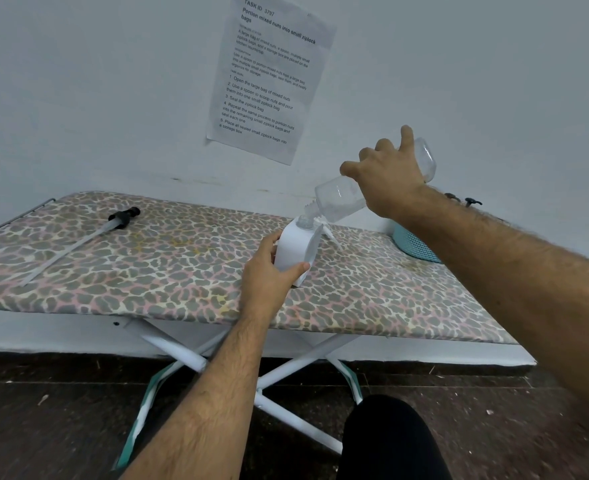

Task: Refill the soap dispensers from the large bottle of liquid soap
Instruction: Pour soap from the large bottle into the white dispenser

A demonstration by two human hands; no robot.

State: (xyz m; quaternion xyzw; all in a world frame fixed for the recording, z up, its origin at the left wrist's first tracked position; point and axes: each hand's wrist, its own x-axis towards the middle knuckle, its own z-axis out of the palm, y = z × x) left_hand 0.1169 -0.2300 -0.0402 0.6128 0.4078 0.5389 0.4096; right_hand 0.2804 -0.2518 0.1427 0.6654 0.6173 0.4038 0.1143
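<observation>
Your white, flat-sided soap dispenser (294,252) stands upright on the ironing board (168,271), its round neck open at the top. Your left hand (268,278) wraps its lower body, thumb across the front and fingers curled behind. Your right hand (386,174) clamps a clear, ribbed plastic bottle (341,199), tilted so its threaded mouth sits just above the dispenser's neck. The board's padded cover carries a leopard-spot print. Well to the left lies a black-headed pump with a long translucent tube (78,242). A teal perforated basket (412,245) sits at the right end, and a printed sheet (268,74) hangs on the wall.
</observation>
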